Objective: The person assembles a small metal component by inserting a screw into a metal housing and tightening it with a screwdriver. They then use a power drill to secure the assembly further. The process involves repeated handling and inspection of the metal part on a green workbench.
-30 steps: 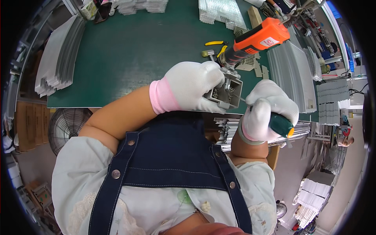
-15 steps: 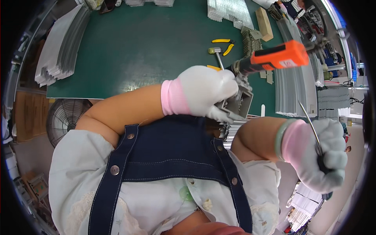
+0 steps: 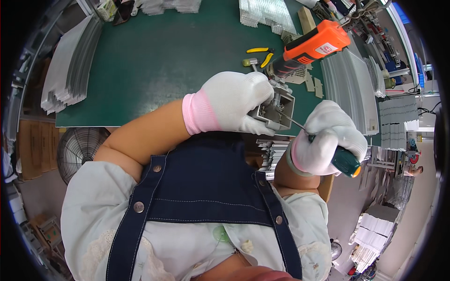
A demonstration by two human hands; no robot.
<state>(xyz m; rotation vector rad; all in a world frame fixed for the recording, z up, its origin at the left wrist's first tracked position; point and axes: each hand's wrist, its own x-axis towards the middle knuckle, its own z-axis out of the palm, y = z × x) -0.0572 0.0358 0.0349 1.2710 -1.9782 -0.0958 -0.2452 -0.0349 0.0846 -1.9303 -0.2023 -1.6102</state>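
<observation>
My left hand (image 3: 232,100), in a white glove with a pink cuff, is closed on the left side of a small grey open metal box (image 3: 287,114) at the table's front edge. Small metal bits, too fine to name, show inside it. My right hand (image 3: 328,136), gloved too, grips a screwdriver by its dark green handle (image 3: 346,161). Its thin shaft slants left, the tip reaching into the box. Just behind the box, an orange and black power screwdriver (image 3: 314,44) hangs tilted, its lower end close to my left fingers and partly hidden.
Yellow-handled pliers (image 3: 258,50) and a small hammer (image 3: 250,62) lie on the green table (image 3: 150,70). Stacked metal strips stand at the left (image 3: 70,65) and right (image 3: 349,89). A wooden block (image 3: 306,20) lies at the back. A fan (image 3: 82,147) stands below the left edge.
My right hand has swung left and up from the far right, bringing the screwdriver tip into the box. The power screwdriver has shifted left and away; my left hand moved slightly left.
</observation>
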